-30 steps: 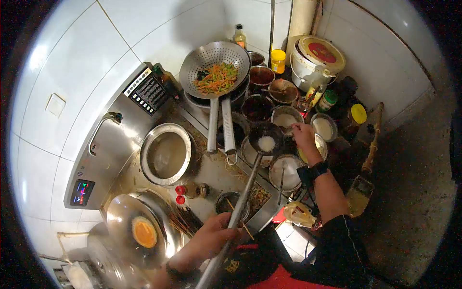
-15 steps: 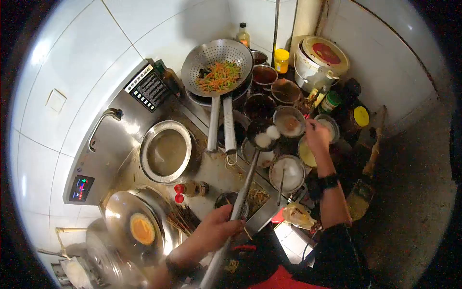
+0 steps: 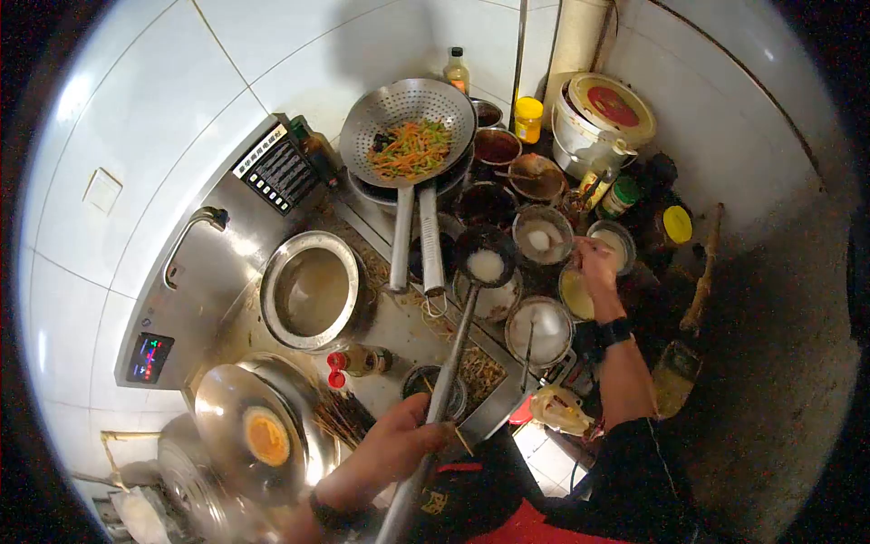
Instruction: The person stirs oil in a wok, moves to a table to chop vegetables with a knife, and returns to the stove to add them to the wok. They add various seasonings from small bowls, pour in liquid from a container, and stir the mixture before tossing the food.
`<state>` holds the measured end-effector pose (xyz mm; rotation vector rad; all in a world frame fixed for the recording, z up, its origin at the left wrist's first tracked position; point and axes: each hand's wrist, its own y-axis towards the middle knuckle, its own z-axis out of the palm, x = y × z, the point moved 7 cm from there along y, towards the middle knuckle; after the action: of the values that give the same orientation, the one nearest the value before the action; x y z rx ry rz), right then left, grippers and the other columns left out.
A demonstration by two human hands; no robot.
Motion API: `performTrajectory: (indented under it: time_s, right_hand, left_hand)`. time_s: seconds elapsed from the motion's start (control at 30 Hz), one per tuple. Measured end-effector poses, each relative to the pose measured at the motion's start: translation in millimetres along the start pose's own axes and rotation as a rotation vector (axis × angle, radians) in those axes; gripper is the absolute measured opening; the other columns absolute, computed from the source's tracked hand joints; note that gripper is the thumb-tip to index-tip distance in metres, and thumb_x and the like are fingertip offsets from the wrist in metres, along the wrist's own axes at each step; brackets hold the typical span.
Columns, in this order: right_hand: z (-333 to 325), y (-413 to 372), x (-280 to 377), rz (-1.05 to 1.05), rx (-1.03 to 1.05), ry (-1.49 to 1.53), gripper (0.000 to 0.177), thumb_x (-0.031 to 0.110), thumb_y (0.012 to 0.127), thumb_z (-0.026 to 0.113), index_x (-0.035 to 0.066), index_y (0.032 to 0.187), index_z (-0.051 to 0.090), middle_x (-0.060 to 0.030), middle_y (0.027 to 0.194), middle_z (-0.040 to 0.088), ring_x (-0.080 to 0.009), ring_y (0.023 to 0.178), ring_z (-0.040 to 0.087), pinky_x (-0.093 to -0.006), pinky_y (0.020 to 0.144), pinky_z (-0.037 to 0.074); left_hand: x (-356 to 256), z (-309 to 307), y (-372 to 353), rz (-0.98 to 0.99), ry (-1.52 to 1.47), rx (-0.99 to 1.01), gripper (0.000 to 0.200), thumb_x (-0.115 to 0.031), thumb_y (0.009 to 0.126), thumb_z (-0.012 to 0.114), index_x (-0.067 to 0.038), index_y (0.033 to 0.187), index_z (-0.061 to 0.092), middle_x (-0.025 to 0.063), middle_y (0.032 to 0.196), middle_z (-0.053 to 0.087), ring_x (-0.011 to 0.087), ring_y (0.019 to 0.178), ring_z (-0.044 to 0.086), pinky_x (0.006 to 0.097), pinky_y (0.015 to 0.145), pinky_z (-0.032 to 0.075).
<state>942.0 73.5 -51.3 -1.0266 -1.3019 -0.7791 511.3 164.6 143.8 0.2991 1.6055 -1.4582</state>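
Observation:
My left hand (image 3: 399, 444) is wrapped around the long metal handle of a ladle (image 3: 446, 385). The ladle's dark bowl, with white powder (image 3: 485, 265) in it, hovers over the seasoning bowls. My right hand (image 3: 598, 267) is closed in a pinch at the right rim of a metal bowl (image 3: 544, 257). It appears to grip a small spoon (image 3: 539, 240) whose tip carries something white over that bowl; the thin handle is hard to make out. Nearby stand a bowl of white granules with a spoon in it (image 3: 541, 333) and a bowl of yellow contents (image 3: 577, 292).
A perforated strainer (image 3: 362, 150) with shredded vegetables rests over a pan at the back. Left of centre sits a metal pot (image 3: 272, 281) of cloudy liquid. A red-capped bottle (image 3: 367, 360) lies on the counter. A lidded white bucket (image 3: 580, 136) and several bottles crowd the back right.
The white-tipped spoon has moved right, away from the ladle and over the metal bowl. My left hand still holds the ladle, which has shifted slightly left.

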Motion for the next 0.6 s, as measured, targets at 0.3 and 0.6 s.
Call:
performTrajectory:
  time_s: [0.3,0.6]
  right_hand:
    - [29.8,-23.3,75.4,-0.62,-0.142,-0.802,0.02,0.019,0.093,0.059,0.003,0.1,0.07,-0.0081,0.075,0.065,-0.014,0.056,0.056,-0.0305,0.051,0.044]
    - [41.8,23.3,-15.8,-0.255,0.139,-0.668,0.024,0.022,0.09,0.063,-0.001,0.097,0.067,-0.0065,0.07,0.061,-0.0101,0.05,0.051,-0.0277,0.046,0.041]
  left_hand:
    - [-3.3,6.8,11.2,0.04,0.004,0.058,0.02,-0.018,0.086,0.061,-0.003,0.097,0.056,0.002,0.08,0.057,0.011,0.073,0.053,0.0269,0.064,0.043]
    - [-1.8,2.2,-2.1,-0.033,0.065,0.074,0.02,-0.018,0.087,0.061,-0.003,0.1,0.055,0.0019,0.082,0.058,0.0106,0.072,0.054,0.027,0.064,0.045]
